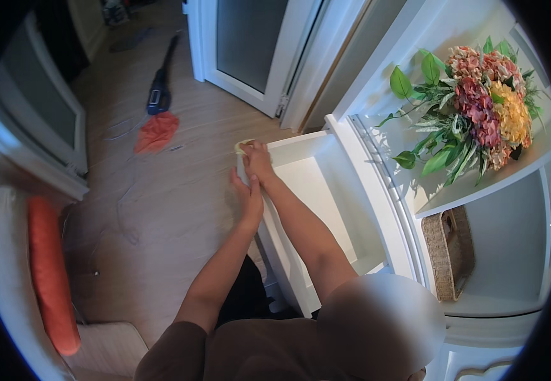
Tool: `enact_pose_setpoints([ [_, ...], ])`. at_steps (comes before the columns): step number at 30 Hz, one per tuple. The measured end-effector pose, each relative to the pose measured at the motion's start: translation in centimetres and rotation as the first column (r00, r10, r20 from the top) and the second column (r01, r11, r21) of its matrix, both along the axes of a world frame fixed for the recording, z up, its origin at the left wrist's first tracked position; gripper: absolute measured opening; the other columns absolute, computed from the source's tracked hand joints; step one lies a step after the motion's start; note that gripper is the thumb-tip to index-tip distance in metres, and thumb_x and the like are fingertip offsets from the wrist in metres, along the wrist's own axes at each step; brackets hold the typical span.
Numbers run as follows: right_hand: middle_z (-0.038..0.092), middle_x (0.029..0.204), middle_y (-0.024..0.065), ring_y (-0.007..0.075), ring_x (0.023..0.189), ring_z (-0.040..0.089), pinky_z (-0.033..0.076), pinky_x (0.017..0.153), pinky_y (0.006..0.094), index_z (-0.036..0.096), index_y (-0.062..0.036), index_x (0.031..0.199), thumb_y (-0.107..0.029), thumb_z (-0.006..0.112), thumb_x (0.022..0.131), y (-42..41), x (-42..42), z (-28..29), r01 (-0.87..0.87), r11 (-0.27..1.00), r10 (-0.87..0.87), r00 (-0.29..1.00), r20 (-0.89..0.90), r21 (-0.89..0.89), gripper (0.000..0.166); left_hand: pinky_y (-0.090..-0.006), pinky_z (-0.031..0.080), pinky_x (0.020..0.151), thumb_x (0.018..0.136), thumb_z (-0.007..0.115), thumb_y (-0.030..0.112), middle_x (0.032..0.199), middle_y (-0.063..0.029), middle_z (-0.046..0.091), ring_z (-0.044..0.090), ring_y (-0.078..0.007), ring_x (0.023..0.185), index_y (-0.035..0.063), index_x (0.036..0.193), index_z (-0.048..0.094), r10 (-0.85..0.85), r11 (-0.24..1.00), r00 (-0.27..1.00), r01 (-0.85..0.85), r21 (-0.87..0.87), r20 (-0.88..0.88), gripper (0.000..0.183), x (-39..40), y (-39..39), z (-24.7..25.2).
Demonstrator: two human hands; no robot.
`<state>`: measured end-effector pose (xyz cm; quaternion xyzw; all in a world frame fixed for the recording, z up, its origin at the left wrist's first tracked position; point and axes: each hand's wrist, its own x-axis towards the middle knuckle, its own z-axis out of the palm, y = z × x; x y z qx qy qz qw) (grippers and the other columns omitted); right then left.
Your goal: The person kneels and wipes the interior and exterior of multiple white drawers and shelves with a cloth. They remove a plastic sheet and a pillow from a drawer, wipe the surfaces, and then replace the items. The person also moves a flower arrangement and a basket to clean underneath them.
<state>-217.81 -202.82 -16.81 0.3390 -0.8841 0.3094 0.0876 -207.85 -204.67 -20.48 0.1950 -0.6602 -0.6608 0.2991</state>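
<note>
A white drawer (pixel 320 190) is pulled out of a white cabinet in front of me, its pale bottom and low walls in sight. At the far end of its front panel (pixel 282 252), my right hand (pixel 257 162) presses a pale yellow cloth (pixel 241 145) against the corner. Much of that cloth is hidden under the fingers. Just nearer, my left hand (pixel 249 195) grips the panel, the thumb at the top edge and the fingers on the outer face.
Flowers (pixel 485 105) and a woven basket (pixel 447 257) occupy the cabinet's shelves at right. On the wood-look floor lie a dark blue stick vacuum (pixel 160 90), an orange cloth (pixel 157 132) and a thin cord (pixel 120 209). A glazed door (pixel 251 43) stands ahead; an orange cushion (pixel 52 276) lies left.
</note>
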Motion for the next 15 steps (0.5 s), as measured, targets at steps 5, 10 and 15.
enact_pose_setpoints([
  [5,0.051,0.123,0.0200,0.0381,0.115,0.045,0.035,0.099,0.0448,0.053,-0.0046,0.125,-0.007,0.056,0.082,7.4,-0.6,-3.8,0.318,0.799,-0.322,0.943,0.085,-0.511,0.043,-0.0451,0.012,0.113,0.079,0.065,0.012,0.149,-0.0265,0.011,0.009,-0.0397,0.140,0.0007,0.145,0.011,-0.048,0.930,0.992,0.086,-0.357,0.114,0.086,1.0,0.2,2.0],
  [10,0.047,0.128,0.0189,0.0387,0.114,0.044,0.031,0.101,0.0455,0.050,-0.0032,0.126,0.010,0.051,0.075,14.7,-10.5,-3.5,0.520,0.830,-0.557,0.783,-0.277,-0.202,0.053,-0.0461,0.014,0.113,0.071,0.064,0.001,0.151,-0.0281,0.006,0.009,-0.0415,0.141,0.0047,0.147,0.012,-0.201,0.949,0.965,0.234,-0.212,0.169,0.093,0.9,0.2,1.8],
  [15,0.046,0.133,0.0168,0.0372,0.120,0.041,0.028,0.104,0.0483,0.047,-0.0061,0.131,0.009,0.049,0.069,8.9,-6.2,-6.8,0.176,0.967,-0.233,0.907,-0.351,-0.187,0.064,-0.0462,0.017,0.112,0.076,0.057,-0.001,0.150,-0.0287,0.010,0.013,-0.0415,0.140,0.0045,0.146,0.018,-0.173,0.943,0.969,0.214,-0.254,0.176,0.081,0.6,0.0,1.8],
])
